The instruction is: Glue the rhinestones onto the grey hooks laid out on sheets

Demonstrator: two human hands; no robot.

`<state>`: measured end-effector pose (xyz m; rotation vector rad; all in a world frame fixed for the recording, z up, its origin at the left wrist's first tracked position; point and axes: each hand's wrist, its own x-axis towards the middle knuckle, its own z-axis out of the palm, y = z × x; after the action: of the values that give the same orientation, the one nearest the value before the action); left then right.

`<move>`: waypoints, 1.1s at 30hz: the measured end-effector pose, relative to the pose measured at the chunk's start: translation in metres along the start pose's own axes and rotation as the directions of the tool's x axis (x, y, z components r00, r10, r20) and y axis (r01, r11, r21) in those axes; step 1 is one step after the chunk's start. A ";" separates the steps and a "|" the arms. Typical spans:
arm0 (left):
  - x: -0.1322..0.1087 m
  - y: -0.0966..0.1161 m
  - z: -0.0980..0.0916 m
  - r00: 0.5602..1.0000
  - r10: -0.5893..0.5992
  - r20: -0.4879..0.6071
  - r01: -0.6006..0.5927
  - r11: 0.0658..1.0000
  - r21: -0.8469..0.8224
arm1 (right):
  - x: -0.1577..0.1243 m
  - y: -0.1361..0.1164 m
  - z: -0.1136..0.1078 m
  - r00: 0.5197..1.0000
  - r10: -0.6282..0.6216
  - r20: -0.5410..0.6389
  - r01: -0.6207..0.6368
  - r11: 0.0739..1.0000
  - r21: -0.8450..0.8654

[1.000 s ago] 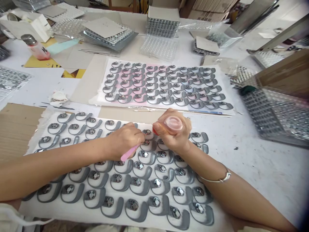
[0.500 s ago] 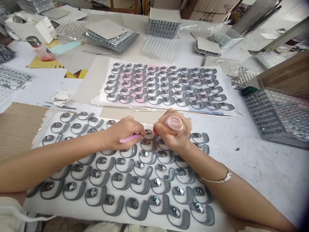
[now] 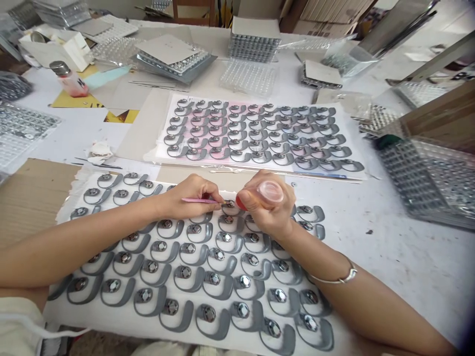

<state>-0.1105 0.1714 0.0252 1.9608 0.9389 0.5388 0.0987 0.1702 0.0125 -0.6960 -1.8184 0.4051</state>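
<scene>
Pinched in the fingers of my left hand [image 3: 191,198] is a pair of pink tweezers [image 3: 200,200], their tip at a grey curved piece with a round metal setting [image 3: 229,203]. My right hand [image 3: 269,202] is wrapped round a translucent squeeze bottle [image 3: 270,192] with a red part at its front end, tilted toward that same setting. Whether its nozzle touches the piece I cannot tell. Rows of similar grey pieces lie on a white sheet [image 3: 59,316] beneath both hands. Several of their settings hold a clear, shiny stone [image 3: 243,310].
Beyond my hands lies a second white sheet [image 3: 163,153] with more grey pieces. A small bottle with pink liquid [image 3: 76,85] stands at the back left. Stacked clear trays [image 3: 254,42] are at the back, and a cardboard box [image 3: 441,109] and more trays [image 3: 438,173] at the right.
The pink tweezers have turned and now lie flatter and look thinner, the left fingers shifting slightly. The right hand keeps its hold on the bottle. The whole view has shifted a little.
</scene>
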 end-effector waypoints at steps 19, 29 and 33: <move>-0.001 -0.003 0.001 0.999 0.015 -0.031 -0.015 1.000 -0.011 | 0.004 0.001 0.001 0.978 0.182 -0.097 -0.177 0.982 0.063; -0.002 -0.002 0.002 1.000 0.014 -0.017 -0.013 0.999 0.037 | 0.034 -0.005 -0.027 0.886 0.462 0.041 -0.457 0.853 0.252; -0.004 -0.001 0.002 1.000 -0.001 0.006 0.001 1.000 0.006 | 0.027 -0.003 -0.039 0.829 0.556 0.058 -0.541 0.772 0.333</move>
<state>-0.1122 0.1672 0.0227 1.9665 0.9388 0.5291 0.1275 0.1828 0.0479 -0.9803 -1.4197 1.0597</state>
